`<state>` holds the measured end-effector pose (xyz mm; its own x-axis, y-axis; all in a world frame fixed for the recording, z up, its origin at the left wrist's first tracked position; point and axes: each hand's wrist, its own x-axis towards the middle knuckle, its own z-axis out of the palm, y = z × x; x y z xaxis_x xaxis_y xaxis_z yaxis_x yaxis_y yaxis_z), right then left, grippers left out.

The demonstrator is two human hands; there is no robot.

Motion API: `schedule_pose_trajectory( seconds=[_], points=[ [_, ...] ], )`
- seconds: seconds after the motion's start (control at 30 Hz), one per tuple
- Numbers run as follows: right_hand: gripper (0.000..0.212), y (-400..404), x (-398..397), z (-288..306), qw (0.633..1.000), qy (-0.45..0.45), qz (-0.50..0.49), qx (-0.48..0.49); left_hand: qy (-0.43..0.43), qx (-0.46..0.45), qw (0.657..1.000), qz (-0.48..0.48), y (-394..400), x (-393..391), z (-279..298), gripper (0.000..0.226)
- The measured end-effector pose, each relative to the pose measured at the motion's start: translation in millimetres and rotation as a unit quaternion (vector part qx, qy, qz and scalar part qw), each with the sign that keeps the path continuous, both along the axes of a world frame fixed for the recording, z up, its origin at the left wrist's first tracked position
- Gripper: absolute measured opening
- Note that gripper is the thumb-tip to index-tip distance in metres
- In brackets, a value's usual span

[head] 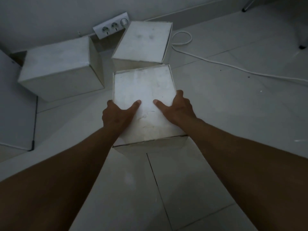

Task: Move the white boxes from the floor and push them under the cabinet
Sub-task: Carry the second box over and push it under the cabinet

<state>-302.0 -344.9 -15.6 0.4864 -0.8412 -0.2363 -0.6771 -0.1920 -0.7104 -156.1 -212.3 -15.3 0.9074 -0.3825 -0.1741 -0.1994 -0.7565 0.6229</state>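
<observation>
Three white cardboard boxes are on the pale tiled floor. The nearest white box (145, 85) is in the middle of the view, and both my hands grip it. My left hand (116, 115) clasps its left side with the thumb on the lid. My right hand (178, 108) clasps its right side, thumb also on top. A second white box (143, 41) stands just behind it, near the wall. A third white box (56, 64) sits to the left, next to a white cabinet panel (15, 114) at the left edge.
A wall socket strip (111, 27) with a plug sits low on the wall behind the boxes. A white cable (233, 65) loops and runs across the floor to the right. Chair legs (302, 45) stand at the top right.
</observation>
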Motion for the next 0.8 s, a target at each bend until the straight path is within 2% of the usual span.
schedule_pose_trajectory(
  seconds=[0.17, 0.47, 0.63, 0.8],
  points=[
    [0.097, 22.6, 13.9, 26.3, 0.998, -0.043, -0.002, -0.045, -0.069, -0.021, 0.997, 0.039, 24.9, 2.5, 29.9, 0.115],
    [0.088, 83.2, 45.3, 114.9, 0.985, -0.142, -0.016, -0.098, -0.19, -0.066, 0.974, 0.1, 100.0, 15.1, 140.4, 0.11],
    [0.08, 123.2, 61.6, 169.8, 0.971, -0.2, 0.012, -0.13, -0.235, -0.056, 0.959, 0.152, 153.3, 10.6, 199.9, 0.107],
    [0.078, 153.7, 71.3, 207.8, 0.959, -0.233, 0.032, -0.161, -0.251, -0.096, 0.949, 0.167, 192.9, 10.1, 237.3, 0.101]
  ],
)
